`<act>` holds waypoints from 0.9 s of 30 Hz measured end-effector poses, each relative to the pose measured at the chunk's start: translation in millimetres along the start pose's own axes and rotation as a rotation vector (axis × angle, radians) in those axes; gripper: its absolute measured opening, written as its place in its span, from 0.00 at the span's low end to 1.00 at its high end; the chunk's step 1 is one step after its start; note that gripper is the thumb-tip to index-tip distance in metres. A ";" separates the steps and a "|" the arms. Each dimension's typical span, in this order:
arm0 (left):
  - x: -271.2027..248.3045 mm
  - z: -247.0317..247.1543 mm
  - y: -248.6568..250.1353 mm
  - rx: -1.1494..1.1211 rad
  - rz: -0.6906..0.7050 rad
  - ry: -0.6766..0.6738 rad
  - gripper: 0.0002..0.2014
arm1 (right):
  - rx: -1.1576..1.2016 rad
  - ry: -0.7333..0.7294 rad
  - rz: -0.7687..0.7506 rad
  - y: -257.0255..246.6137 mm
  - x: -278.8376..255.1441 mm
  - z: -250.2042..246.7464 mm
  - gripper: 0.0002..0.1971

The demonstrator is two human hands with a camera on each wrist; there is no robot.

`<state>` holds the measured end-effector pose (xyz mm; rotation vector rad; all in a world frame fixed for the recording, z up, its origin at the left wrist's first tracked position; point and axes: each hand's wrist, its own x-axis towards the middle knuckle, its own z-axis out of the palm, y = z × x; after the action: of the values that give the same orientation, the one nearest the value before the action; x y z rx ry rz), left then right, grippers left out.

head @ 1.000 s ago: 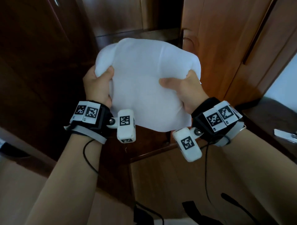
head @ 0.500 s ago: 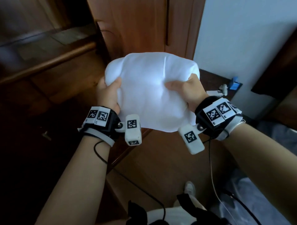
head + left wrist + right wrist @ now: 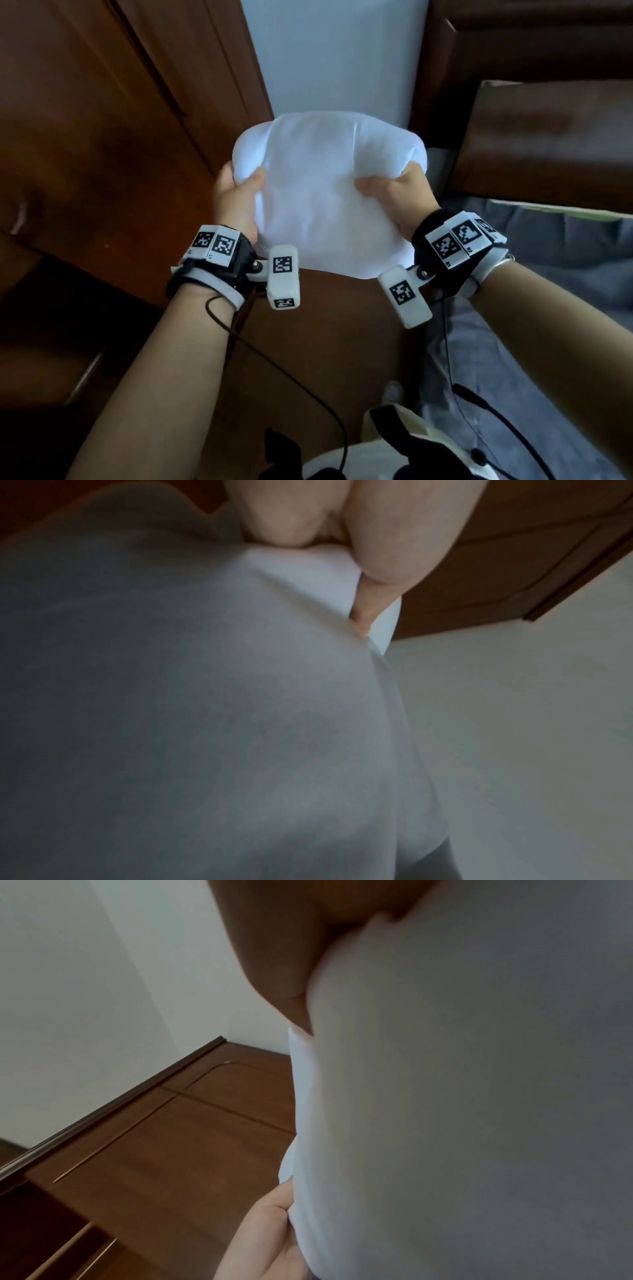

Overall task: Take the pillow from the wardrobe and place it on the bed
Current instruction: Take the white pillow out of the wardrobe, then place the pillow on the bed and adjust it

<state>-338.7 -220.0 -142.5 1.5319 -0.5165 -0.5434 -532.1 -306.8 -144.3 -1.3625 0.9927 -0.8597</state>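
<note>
White pillow (image 3: 329,192) sits in mid-air between both hands, in front of my chest. I read the left hand (image 3: 236,202) clenched on its left edge, thumb pressed into the top face, fingers tucked beneath. Right hand (image 3: 402,197) grasps the right edge the same way, thumb dug into the fabric. Brown wardrobe (image 3: 113,137) panels stand to the left, a pale wall (image 3: 335,58) straight beyond the pillow. Grey-blue bed (image 3: 548,274) sheet lies lower right, under the right forearm. Pillow touches neither wardrobe nor bed. Wrist views are mostly filled with pillow cloth.
</note>
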 end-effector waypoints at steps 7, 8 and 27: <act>41.1 151.4 -22.1 0.026 -0.054 -0.210 0.07 | -0.015 0.183 0.036 25.8 67.6 -109.1 0.07; 45.1 169.2 -25.0 0.032 -0.062 -0.241 0.06 | -0.019 0.210 0.042 28.4 73.2 -121.7 0.07; 112.4 428.0 -75.9 0.135 -0.174 -0.834 0.14 | -0.029 0.796 0.155 78.1 155.8 -255.4 0.09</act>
<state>-518.9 -622.0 -229.3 1.4401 -1.0714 -1.3207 -717.3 -542.1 -221.2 -0.9395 1.6923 -1.3066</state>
